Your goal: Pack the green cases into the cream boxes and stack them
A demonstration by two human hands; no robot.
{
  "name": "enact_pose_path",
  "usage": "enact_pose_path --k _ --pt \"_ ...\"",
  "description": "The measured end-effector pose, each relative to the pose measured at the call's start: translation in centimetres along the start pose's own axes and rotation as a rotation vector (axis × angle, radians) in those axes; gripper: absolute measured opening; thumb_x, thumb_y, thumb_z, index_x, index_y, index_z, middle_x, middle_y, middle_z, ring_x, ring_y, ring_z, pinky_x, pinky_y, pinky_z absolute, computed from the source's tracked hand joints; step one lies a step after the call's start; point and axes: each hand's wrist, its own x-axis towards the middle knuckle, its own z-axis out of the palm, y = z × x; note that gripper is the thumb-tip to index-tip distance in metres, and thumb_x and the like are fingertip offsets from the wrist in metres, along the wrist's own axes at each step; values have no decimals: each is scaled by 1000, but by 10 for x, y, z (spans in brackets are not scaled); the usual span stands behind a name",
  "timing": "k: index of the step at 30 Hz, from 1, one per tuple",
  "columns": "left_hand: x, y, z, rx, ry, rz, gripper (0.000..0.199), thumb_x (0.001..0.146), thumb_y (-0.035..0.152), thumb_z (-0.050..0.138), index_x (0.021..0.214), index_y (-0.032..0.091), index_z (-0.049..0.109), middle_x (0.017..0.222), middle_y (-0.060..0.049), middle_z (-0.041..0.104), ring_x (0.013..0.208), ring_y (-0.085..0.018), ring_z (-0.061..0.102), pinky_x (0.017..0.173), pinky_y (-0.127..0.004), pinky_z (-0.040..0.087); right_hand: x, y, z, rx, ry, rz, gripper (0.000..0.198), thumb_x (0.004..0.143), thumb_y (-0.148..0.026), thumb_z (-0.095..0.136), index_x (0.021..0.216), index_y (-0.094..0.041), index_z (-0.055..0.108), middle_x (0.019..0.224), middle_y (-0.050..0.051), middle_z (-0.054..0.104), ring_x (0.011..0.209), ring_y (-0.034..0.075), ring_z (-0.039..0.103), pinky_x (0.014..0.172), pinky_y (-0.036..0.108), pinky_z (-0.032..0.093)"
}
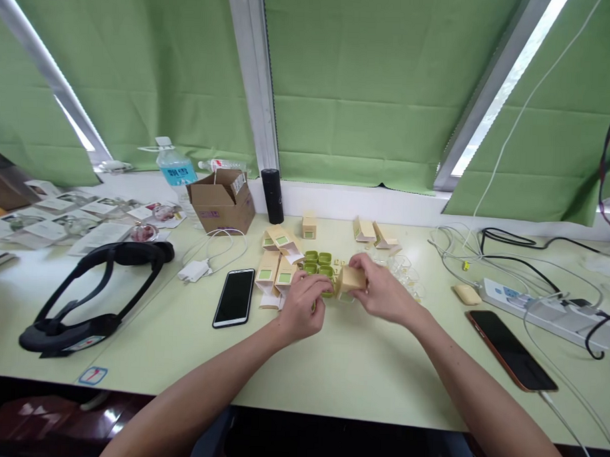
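My right hand [383, 288] grips a small tan cardboard box [352, 279] by its side, just above the table. Close to it on the left, my left hand [303, 308] has its fingers curled together; whatever they hold, if anything, is hidden. Small green square cups [324, 258] stand in a cluster right behind my left hand. Tiny yellowish pieces [337, 263] lie between the cups and the box. Several tan boxes with green windows [268, 267] are grouped left of the cups. Clear plastic pieces [402, 270] lie behind my right hand.
Farther back stand another tan box [310, 227], flattened tan boxes [365, 229], a black bottle [273, 197] and a brown carton [223, 202]. A phone [234, 298] and black headgear [97, 294] lie left. On the right are a second phone [511, 349], a power strip [537, 310] and cables.
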Motion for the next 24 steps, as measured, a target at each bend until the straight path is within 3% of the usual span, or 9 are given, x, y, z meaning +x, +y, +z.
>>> enact_pose_path --k 2,4,8,12,15,20,24 --pt "0 1 0 5 10 8 34 77 -2 48 100 21 58 98 -6 74 94 -22 72 87 -40 41 29 9 -5 -6 122 3 40 82 -19 66 114 -26 43 106 5 65 84 23 62 66 30 41" --pt "0 3 0 7 3 15 34 77 -2 48 100 21 58 99 -6 74 94 -22 71 87 -40 41 65 21 -4 -68 158 52 40 82 -22 68 113 -25 44 98 5 64 81 24 61 66 31 40" --pt "0 5 0 14 -34 18 34 77 -2 49 100 22 58 100 -7 74 95 -22 71 87 -41 41 137 45 11 -137 79 179 42 81 -16 69 115 -21 46 101 8 65 85 24 61 70 31 43" --pt "-2 4 -1 27 -63 23 35 77 -2 48 101 22 58 100 -7 73 94 -22 71 86 -41 41 182 58 36 -150 57 197 38 79 -5 65 112 -17 51 107 14 66 93 26 61 78 34 46" --pt "-2 4 -1 36 -83 34 35 77 -2 48 101 21 58 101 -8 73 94 -22 71 85 -40 40 193 64 52 -158 60 186 41 80 2 58 117 -15 53 122 18 61 104 27 60 86 35 47" --pt "-2 4 -1 39 -63 48 35 76 -2 49 101 21 57 102 -8 72 95 -22 70 84 -40 40 182 76 72 -179 89 171 51 84 3 51 131 -17 52 149 23 38 128 33 48 97 42 46" --pt "-2 6 1 32 -79 42 35 77 -2 49 101 22 57 104 -9 72 95 -22 70 84 -40 39 177 87 85 -174 49 162 43 89 -3 53 128 -20 60 134 20 53 128 35 48 103 47 44"
